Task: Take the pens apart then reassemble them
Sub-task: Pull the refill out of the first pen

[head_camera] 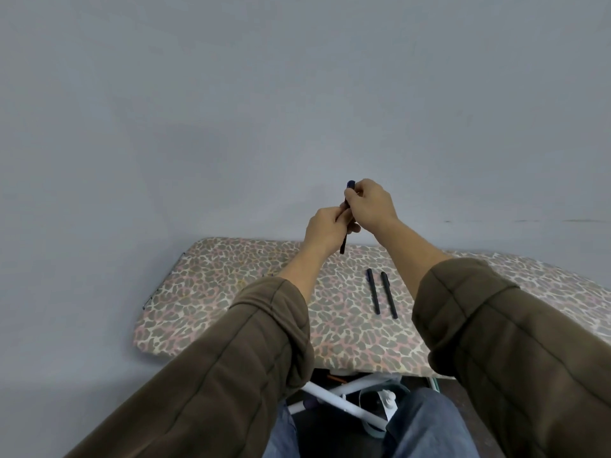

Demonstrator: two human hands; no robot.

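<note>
Currently I see my left hand (325,231) and right hand (370,206) both gripping one dark pen (345,223) upright above the ironing board (231,292), two pens (380,294) lying near its far edge

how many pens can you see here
3. One pen is held upright between the left hand and right hand. Two more lie side by side on the patterned board. The arms could hide others.
</note>
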